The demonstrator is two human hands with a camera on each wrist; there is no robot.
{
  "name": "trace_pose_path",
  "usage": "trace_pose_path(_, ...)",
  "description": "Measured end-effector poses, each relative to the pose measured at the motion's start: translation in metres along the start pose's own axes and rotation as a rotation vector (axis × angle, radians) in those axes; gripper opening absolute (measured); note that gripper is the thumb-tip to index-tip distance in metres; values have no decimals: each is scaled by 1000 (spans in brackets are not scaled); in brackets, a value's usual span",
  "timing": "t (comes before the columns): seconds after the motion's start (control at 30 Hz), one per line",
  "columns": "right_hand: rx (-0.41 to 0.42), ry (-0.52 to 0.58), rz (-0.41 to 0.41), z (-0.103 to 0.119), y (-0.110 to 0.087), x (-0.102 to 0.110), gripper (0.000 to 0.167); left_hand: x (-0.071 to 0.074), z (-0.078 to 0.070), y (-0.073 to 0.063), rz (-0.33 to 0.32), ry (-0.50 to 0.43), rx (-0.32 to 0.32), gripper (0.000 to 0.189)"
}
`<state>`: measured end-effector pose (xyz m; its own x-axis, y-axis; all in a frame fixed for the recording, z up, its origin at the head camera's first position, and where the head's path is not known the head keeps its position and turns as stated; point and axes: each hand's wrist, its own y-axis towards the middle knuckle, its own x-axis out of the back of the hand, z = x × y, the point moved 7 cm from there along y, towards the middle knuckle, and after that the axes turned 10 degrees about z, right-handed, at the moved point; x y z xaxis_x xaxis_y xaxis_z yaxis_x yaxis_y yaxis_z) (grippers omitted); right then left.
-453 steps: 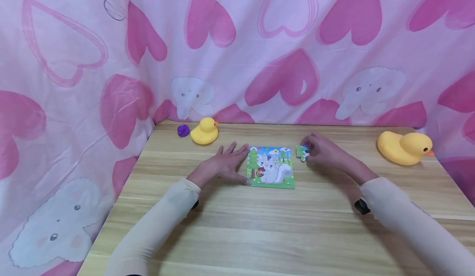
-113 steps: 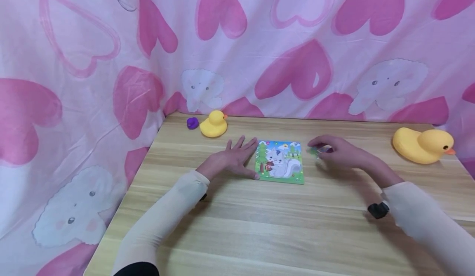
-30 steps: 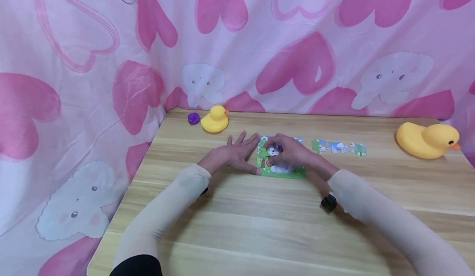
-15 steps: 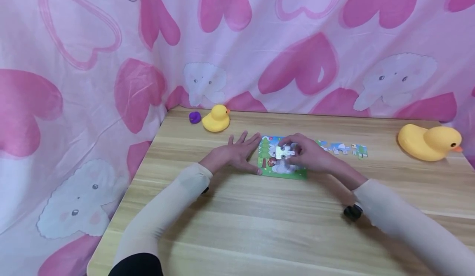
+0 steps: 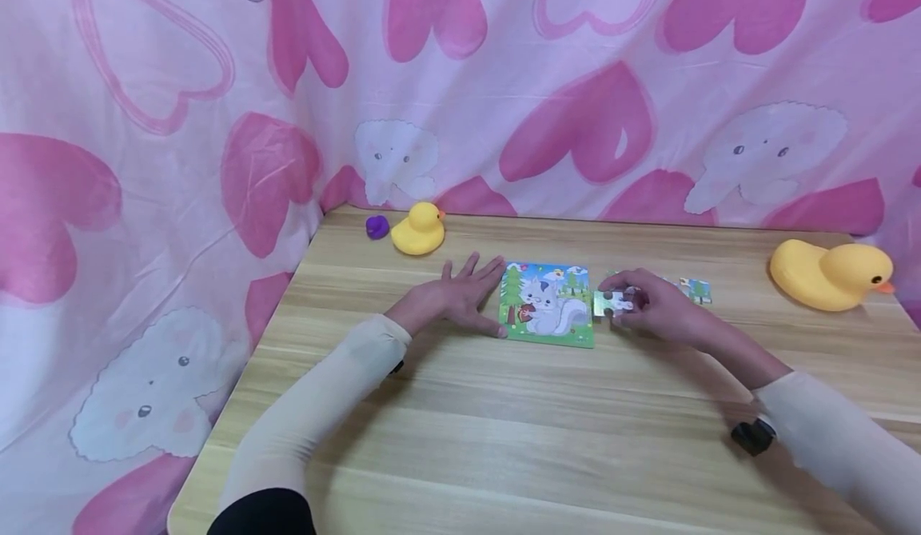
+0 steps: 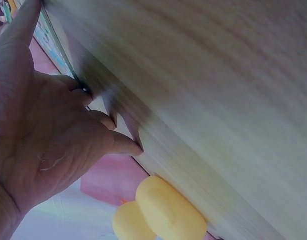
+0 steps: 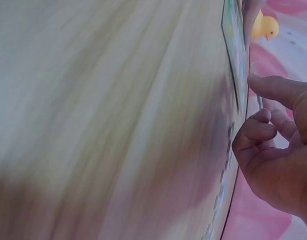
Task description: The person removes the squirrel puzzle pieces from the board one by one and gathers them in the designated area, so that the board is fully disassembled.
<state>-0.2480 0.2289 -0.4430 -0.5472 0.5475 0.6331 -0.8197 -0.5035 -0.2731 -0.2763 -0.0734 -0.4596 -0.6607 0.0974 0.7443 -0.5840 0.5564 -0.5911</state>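
In the head view, a square picture board [image 5: 547, 305] of a grey squirrel among trees lies flat on the table. My left hand [image 5: 458, 298] rests with fingers spread at the board's left edge, thumb at its lower corner. Just right of the board, my right hand [image 5: 658, 305] pinches a small jigsaw piece [image 5: 610, 304] above the table. In the right wrist view, the jigsaw piece [image 7: 259, 101] shows thin and edge-on between thumb and fingers. Behind that hand lies a row of jigsaw pieces [image 5: 698, 289], partly hidden by it.
A yellow rubber duck [image 5: 419, 229] and a small purple duck [image 5: 376, 227] stand at the table's back left. One larger yellow duck [image 5: 831, 274] is at the right. A pink heart-patterned curtain [image 5: 576, 119] hangs behind the wooden table [image 5: 504, 439].
My right hand was over the board a second ago, then showed a piece above it, and has since moved right, off the board, with that piece. The left hand has stayed in place.
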Motion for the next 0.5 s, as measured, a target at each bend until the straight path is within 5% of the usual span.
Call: trace_pose_path(0.5,51,-126,-34,-18,-14,2,44,0,-2,-2,1,7,11,127)
